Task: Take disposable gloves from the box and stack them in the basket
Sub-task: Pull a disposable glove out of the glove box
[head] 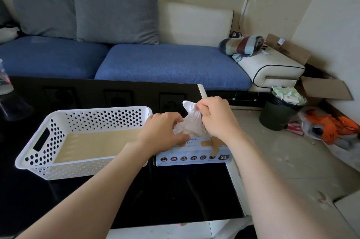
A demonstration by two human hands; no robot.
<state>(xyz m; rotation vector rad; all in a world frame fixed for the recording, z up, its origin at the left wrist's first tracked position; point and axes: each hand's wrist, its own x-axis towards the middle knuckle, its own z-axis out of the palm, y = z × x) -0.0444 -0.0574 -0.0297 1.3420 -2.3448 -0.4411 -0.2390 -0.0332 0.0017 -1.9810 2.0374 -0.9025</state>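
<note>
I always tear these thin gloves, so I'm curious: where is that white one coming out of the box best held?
By its bunched upper end, pinched from above, as the right hand does: the glove rises from the opening atop the box, so an upward pull should free it.

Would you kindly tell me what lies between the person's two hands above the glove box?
In the head view, a bunched white glove lies between the left hand and the right hand; both hold it just above the glove box.

The left hand (161, 131) and right hand (216, 118) are bare, on bare forearms (93, 192).
</note>
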